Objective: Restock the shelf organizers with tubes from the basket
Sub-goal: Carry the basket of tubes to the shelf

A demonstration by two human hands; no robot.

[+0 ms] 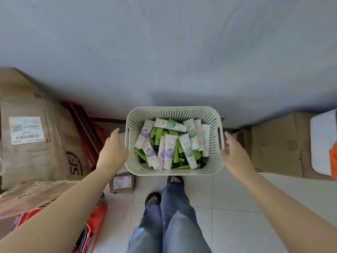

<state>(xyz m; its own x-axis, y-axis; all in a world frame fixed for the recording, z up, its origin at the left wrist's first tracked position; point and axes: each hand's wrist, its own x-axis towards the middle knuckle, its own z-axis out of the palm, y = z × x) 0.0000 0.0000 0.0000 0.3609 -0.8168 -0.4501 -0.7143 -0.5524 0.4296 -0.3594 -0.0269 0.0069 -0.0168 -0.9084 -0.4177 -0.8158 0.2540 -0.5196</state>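
Basket [174, 108], pale slotted plastic, sits center of view just past the person's feet [175, 179], close to the grey wall [164, 52]. Can't tell what it rests on. Its long axis runs left-right, w/ a handle slot in each short end.

Inside is a loose heap of tubes [170, 151]. White ones w/ purple or green print lie on top, and slim green tubes [158, 136] lie under and between them. Most white ones lie w/ their long axis front-to-back, a bit fanned out. One at the far side lies crosswise.

Left hand [113, 148] is at the basket's left wall, palm toward it, fingers straight and together, holding nothing. It's touching or just beside the wall; can't tell which. Right hand [235, 156] mirrors it at the right wall, fingers extended and slightly spread, a bit blurred, nothing in its hold. Contact is unclear here too. Both forearms reach in from the bottom corners.

Outward: legs in jeans [175, 216] on a tiled floor [228, 216]. Left side has a big cardboard box [36, 143] w/ a label, red crates [85, 128] and a small parcel [122, 182]. Right side has more boxes [277, 147].
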